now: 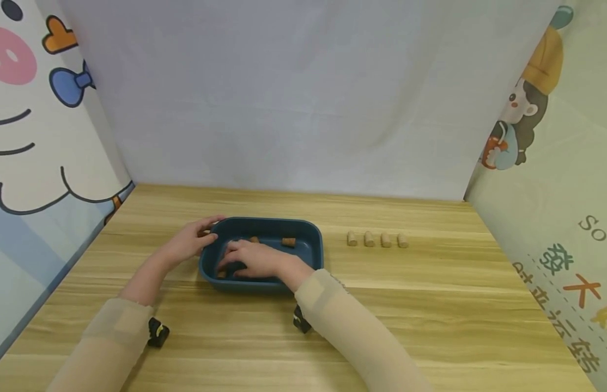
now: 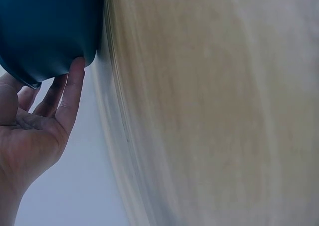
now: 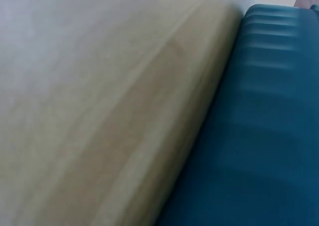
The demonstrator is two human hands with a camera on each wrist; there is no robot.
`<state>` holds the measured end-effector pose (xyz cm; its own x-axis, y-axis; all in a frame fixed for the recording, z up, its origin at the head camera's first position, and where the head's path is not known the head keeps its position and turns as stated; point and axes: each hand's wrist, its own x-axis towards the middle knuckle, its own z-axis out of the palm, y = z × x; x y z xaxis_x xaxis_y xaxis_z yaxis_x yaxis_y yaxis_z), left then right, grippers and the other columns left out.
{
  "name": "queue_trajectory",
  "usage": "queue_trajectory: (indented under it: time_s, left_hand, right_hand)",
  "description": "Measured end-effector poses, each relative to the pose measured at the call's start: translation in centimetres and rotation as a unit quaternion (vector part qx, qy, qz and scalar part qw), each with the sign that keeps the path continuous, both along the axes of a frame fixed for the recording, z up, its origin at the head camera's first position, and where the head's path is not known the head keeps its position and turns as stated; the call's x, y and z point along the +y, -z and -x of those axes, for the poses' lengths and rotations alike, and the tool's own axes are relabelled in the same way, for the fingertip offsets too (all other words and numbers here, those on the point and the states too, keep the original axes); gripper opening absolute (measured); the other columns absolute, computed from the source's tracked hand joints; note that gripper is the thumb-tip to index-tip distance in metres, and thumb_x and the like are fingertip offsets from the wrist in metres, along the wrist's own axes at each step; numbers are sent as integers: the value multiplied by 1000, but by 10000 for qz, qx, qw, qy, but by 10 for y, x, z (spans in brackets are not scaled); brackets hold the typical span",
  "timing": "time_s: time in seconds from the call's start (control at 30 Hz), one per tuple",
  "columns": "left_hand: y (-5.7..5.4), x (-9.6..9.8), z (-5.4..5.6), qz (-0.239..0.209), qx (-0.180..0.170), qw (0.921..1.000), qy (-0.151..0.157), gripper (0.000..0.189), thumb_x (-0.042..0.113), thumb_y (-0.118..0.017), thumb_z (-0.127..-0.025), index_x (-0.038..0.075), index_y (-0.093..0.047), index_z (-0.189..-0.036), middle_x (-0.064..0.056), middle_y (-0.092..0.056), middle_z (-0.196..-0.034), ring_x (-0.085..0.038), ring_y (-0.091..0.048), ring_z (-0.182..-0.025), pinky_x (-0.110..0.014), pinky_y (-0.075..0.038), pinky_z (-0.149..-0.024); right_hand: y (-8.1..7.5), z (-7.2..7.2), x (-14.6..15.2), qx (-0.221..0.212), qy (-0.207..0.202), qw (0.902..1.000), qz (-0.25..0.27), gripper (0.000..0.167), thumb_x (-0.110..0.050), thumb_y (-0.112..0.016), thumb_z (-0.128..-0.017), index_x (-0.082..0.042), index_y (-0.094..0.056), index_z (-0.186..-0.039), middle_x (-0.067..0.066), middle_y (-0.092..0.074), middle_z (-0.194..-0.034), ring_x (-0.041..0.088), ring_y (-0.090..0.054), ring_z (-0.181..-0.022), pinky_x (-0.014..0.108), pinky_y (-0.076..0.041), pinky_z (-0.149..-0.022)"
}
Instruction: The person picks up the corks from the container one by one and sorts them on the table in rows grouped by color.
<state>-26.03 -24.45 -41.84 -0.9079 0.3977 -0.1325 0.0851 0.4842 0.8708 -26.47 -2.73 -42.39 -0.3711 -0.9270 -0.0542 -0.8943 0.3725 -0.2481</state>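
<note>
A dark blue rectangular tray (image 1: 264,286) with rounded corners stands on the table. My left hand (image 1: 188,242) holds its left end, the thumb over the rim and the other fingers against the outer wall, as the left wrist view also shows. Inside the tray, my right hand (image 1: 254,258) reaches down with fingers and thumb apart. Below those fingertips lies a brown cork stopper (image 1: 222,275), partly hidden. Another cork (image 1: 289,242) lies near the back right, and a third cork (image 1: 254,239) shows behind the right hand. In the right wrist view only the tray's outer wall (image 3: 249,136) appears; that hand is out of sight.
Several paler corks stand in a row right of the tray, the nearest cork (image 1: 352,238) at the row's left end. A white cloth (image 1: 293,109) hangs behind the wooden table (image 1: 431,316). Printed panels border both sides. Small black devices (image 1: 158,332) sit at both sleeves.
</note>
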Motion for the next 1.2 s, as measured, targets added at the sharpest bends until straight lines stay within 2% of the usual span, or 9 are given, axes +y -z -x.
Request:
queue_trajectory:
  time_s: [0.17,0.27,0.43,0.7,0.8,1.0,1.2]
  left_hand:
    - [-1,0,0,-40,13,10000,22,53,18,-43,-102,12,-23,-151,-29,-29,-146,-46,-39,-127,-42,-54,-77]
    - [-1,0,0,-47,14,10000,28,53,17,-43,-102,11,-23,-151,-29,-29,-146,-46,-39,-128,-42,-54,-77]
    - [0,1,1,-58,1,10000,15,52,15,-42,-102,10,-24,-151,-29,-30,-146,-46,-41,-126,-42,-54,-76]
    - [2,1,3,-77,20,10000,46,52,15,-42,-102,9,-24,-150,-31,-31,-145,-47,-41,-125,-40,-55,-73]
    - [3,0,2,-54,22,10000,43,52,15,-42,-102,10,-24,-151,-30,-31,-145,-47,-41,-126,-40,-55,-73]
    - [2,-1,2,5,27,10000,34,52,16,-42,-102,11,-23,-151,-30,-29,-146,-47,-40,-127,-41,-55,-74]
    - [1,-2,2,-62,-5,10000,18,52,16,-42,-102,9,-23,-151,-30,-29,-146,-47,-41,-126,-40,-55,-74]
  right_hand:
    - [0,1,0,-68,177,9998,94,26,-21,-66,-90,-20,-64,-116,-4,-55,-122,12,-48,-118,21,-38,-100]
    - [1,3,0,-173,180,9994,221,23,-20,-67,-89,-18,-64,-112,-5,-60,-116,11,-51,-114,20,-39,-98]
    - [3,4,1,-372,222,9984,367,18,-19,-69,-88,-17,-64,-105,-6,-63,-106,6,-56,-105,17,-42,-91]
    - [2,1,1,-350,270,9982,407,13,-23,-70,-87,-18,-63,-97,-7,-60,-100,4,-57,-94,14,-44,-81]
    - [3,1,0,-385,290,9980,397,16,-24,-70,-87,-17,-63,-99,-6,-60,-101,4,-57,-95,14,-44,-82]
    - [3,3,1,-335,293,9988,196,27,-25,-68,-88,-16,-67,-113,-4,-61,-112,5,-57,-104,13,-43,-88]
    - [-3,3,5,-204,358,9989,238,22,-26,-68,-88,-19,-69,-109,-6,-61,-109,5,-57,-102,15,-44,-88]
